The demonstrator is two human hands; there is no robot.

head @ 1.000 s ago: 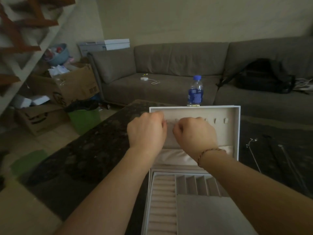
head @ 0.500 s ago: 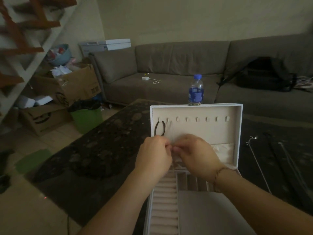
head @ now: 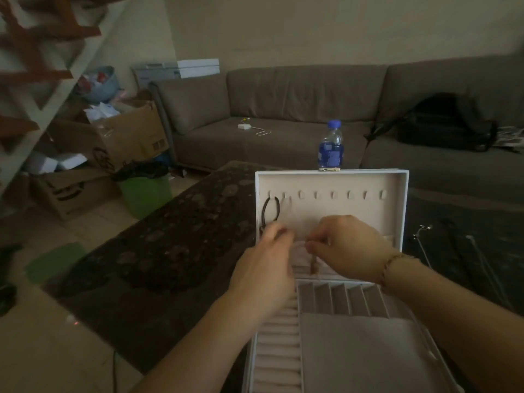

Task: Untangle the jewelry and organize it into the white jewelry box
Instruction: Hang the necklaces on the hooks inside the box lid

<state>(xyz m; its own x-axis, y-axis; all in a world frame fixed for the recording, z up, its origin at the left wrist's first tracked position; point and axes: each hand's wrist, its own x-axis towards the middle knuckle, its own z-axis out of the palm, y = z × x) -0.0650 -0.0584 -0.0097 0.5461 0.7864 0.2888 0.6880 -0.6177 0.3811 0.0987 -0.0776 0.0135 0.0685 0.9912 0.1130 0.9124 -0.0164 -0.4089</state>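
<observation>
Jewelry [head: 313, 263], a small brownish piece, dangles before the box [head: 331, 180] lid's pocket, pinched by the right hand [head: 348, 248]; the left hand [head: 269, 268] is blurred, its grip unclear. A dark cord [head: 270, 211] hangs on the lid's leftmost hook. Likely next: tucking this piece into the pocket.

Your left hand [head: 269, 268] is blurring, so you cannot tell how its fingers are lying, and it is covering the lower end of the dark cord [head: 270, 209] hanging in the lid of the white box [head: 402, 211]. The small brown piece [head: 313, 263] dangling under your right hand [head: 348, 248] is showing too smeared to identify. The frame's bottom edge is cutting off the box's near end.
</observation>
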